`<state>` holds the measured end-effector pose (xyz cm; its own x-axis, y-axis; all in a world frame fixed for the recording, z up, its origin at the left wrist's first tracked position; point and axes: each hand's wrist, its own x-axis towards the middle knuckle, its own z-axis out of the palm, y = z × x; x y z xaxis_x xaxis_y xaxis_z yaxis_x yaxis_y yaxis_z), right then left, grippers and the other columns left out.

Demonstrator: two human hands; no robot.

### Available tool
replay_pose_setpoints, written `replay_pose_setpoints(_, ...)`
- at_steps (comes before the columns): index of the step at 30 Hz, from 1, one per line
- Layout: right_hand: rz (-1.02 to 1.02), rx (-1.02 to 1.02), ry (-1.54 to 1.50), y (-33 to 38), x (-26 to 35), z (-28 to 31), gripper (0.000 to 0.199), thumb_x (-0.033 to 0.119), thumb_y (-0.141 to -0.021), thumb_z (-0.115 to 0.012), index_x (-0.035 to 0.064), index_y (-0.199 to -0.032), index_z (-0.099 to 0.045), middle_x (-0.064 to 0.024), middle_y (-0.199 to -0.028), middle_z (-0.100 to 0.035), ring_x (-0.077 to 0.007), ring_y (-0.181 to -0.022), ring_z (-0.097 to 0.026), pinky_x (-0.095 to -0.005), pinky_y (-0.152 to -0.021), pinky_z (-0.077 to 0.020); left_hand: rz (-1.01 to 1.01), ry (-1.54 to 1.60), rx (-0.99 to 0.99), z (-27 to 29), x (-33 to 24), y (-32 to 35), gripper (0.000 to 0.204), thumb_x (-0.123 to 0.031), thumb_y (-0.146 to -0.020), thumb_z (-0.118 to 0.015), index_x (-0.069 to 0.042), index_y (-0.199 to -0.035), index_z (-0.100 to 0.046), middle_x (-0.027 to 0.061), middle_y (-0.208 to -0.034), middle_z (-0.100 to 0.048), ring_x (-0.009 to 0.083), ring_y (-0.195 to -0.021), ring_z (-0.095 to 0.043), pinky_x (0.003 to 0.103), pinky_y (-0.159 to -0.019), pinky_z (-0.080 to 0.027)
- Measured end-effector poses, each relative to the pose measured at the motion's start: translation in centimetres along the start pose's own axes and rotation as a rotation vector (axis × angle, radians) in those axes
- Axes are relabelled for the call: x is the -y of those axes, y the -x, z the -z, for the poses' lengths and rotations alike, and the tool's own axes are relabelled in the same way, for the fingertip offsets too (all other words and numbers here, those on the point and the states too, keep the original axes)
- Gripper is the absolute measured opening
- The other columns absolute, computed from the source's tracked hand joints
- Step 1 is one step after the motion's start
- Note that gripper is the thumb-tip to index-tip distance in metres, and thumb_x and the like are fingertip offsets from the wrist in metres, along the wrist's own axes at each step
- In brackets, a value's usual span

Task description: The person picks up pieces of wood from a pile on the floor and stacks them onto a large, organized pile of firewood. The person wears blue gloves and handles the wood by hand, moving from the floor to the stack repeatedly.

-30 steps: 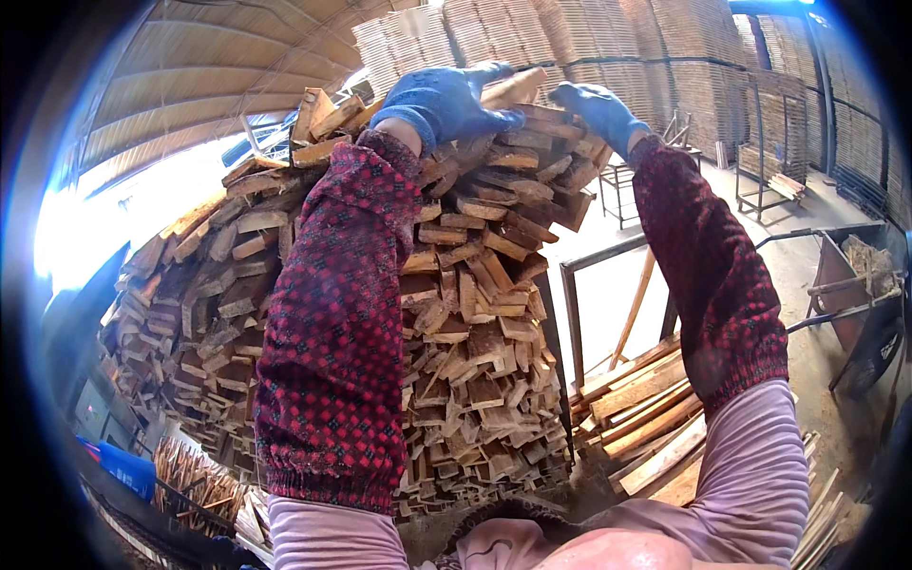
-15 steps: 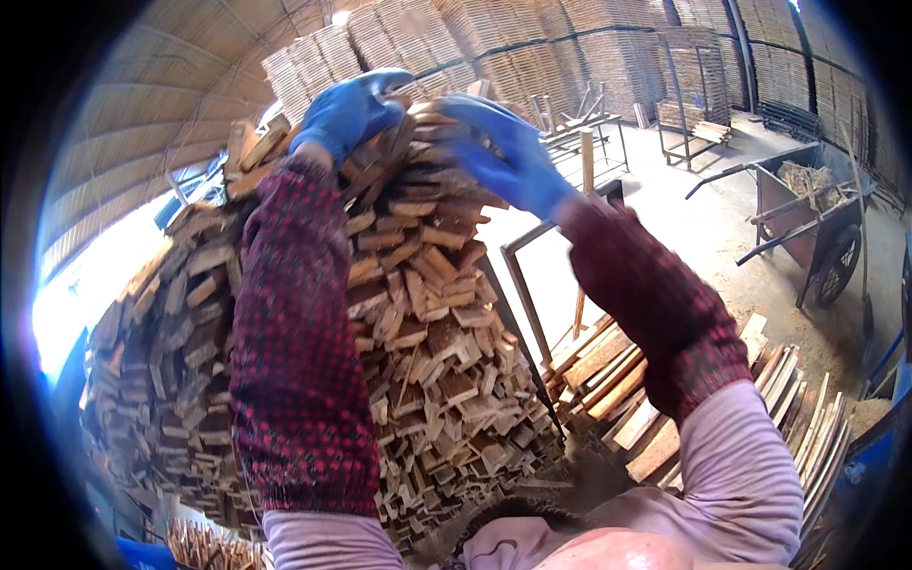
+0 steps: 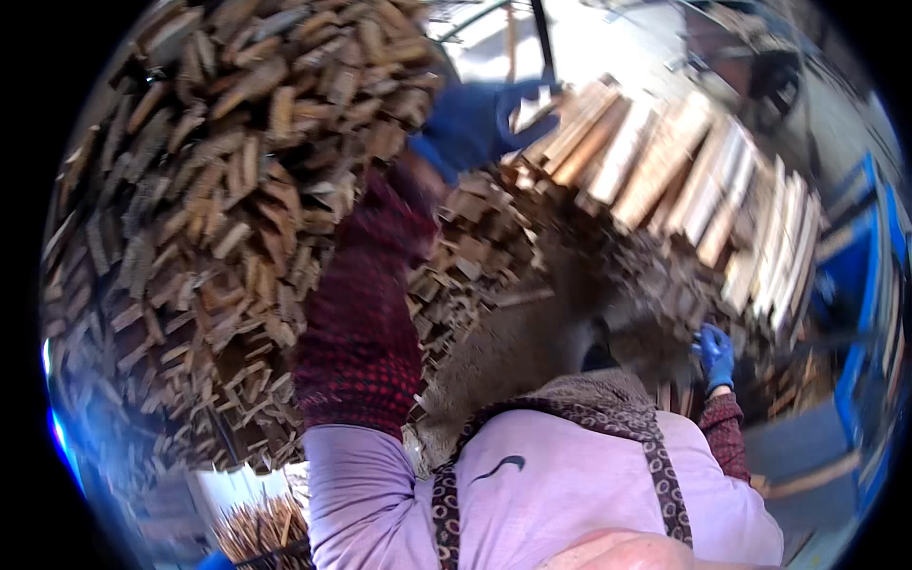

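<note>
The left hand (image 3: 475, 119), in a blue glove, is raised high and pressed against the edge of a big stack of short wooden offcuts (image 3: 218, 218), apparently to steady the loose pieces where they lean; its fingers look curled on the wood, though blur keeps the grip from being clear. The right hand (image 3: 714, 353), also gloved in blue, sits low beside the body, near a blurred bundle of longer slats (image 3: 655, 180) lying across the shoulder side; whether its fingers are together or apart cannot be told.
</note>
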<state>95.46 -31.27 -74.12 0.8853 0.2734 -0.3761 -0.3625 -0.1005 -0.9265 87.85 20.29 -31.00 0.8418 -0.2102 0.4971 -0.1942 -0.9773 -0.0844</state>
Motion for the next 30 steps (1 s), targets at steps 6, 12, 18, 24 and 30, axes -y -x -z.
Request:
replay_pose_setpoints(6, 0.010, 0.187, 0.531, 23.6, -6.6, -1.2, 0.039, 0.032, -0.095, -0.066, 0.0050, -0.124, -0.067, -0.0132, -0.111, -0.072, -0.0242, -0.104, -0.068, -0.0355, -0.092, -0.0528, 0.378, 0.766, 0.457, -20.1, -12.1, 28.1, 0.044, -0.028, -0.092, -0.073, -0.006, -0.130, -0.065, 0.0123, -0.104, -0.074, 0.0207, -0.086, -0.072, 0.035, -0.075, -0.058)
replay_pose_setpoints(12, -0.191, 0.150, 0.616, 38.5, -11.9, 2.1, 0.048, 0.042, -0.093, -0.066, 0.0079, -0.127, -0.066, -0.0165, -0.119, -0.071, -0.0308, -0.112, -0.068, -0.0401, -0.098, -0.0509, 0.886, 1.129, 1.172, -29.6, -21.8, 54.7, 0.049, -0.025, -0.091, -0.074, 0.000, -0.131, -0.062, 0.0109, -0.107, -0.072, 0.0178, -0.081, -0.068, 0.034, -0.066, -0.056)
replay_pose_setpoints(18, -0.318, -0.080, 0.476, 49.4, -21.5, 13.2, 0.048, 0.039, -0.092, -0.068, 0.0055, -0.125, -0.066, -0.0154, -0.116, -0.072, -0.0305, -0.107, -0.069, -0.0391, -0.096, -0.0518, 1.066, 1.001, 1.646, -29.1, -35.2, 66.0, 0.042, -0.039, -0.094, -0.067, -0.009, -0.124, -0.065, 0.0072, -0.092, -0.068, 0.0205, -0.065, -0.065, 0.034, -0.054, -0.051)
replay_pose_setpoints(24, -0.314, -0.210, 0.233, 56.8, -31.7, 25.8, 0.045, 0.035, -0.091, -0.071, 0.0057, -0.125, -0.066, -0.0156, -0.115, -0.073, -0.0273, -0.105, -0.070, -0.0371, -0.093, -0.0527, 1.201, 1.038, 1.440, -29.4, -52.7, 64.6, 0.033, -0.039, -0.096, -0.064, -0.009, -0.110, -0.068, 0.0049, -0.091, -0.069, 0.0193, -0.066, -0.065, 0.032, -0.056, -0.051)
replay_pose_setpoints(30, -0.432, -0.184, 0.342, 64.6, -46.2, 40.4, 0.039, 0.039, -0.089, -0.067, 0.0085, -0.113, -0.071, -0.0151, -0.107, -0.073, -0.0290, -0.101, -0.070, -0.0377, -0.091, -0.0531, 1.172, 1.255, 1.540, -31.4, -79.3, 58.4, 0.038, -0.025, -0.097, -0.066, -0.005, -0.129, -0.064, 0.0072, -0.107, -0.070, 0.0161, -0.088, -0.067, 0.030, -0.077, -0.054)
